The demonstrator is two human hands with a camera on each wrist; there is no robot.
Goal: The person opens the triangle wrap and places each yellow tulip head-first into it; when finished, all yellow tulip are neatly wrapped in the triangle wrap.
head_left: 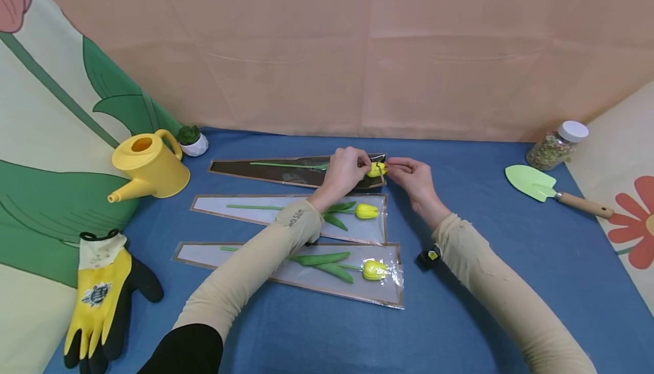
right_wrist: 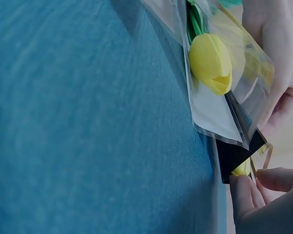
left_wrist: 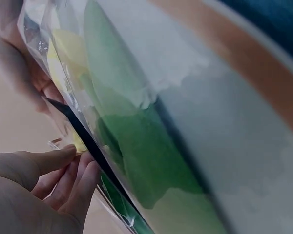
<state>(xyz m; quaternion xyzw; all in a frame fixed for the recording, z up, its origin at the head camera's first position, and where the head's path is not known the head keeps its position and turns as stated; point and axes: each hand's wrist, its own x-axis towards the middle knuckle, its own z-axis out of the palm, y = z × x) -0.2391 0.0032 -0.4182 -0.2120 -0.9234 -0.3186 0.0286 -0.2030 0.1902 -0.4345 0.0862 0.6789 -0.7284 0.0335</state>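
At the back of the table lies a black flower sleeve (head_left: 240, 167) with a clear front and tan border, a yellow tulip (head_left: 377, 169) in it, its head at the wide right end. My left hand (head_left: 343, 171) pinches the sleeve just left of the tulip head, thumb against fingertips. From the right, my right hand (head_left: 415, 184) pinches the sleeve's open end beside the bloom; the right wrist view shows thumb and finger (right_wrist: 278, 179) on its tan edge. Nearer me, two white sleeves (head_left: 214, 202) each hold a yellow tulip (head_left: 366, 211), partly covered by my left arm.
On the left stand a yellow watering can (head_left: 153, 164) and a small potted succulent (head_left: 194, 142), with a yellow and black glove (head_left: 102, 300) nearer me. A green trowel (head_left: 533, 182) and a white-lidded jar (head_left: 554, 150) are at the right. Blue cloth (head_left: 460, 164) covers the table.
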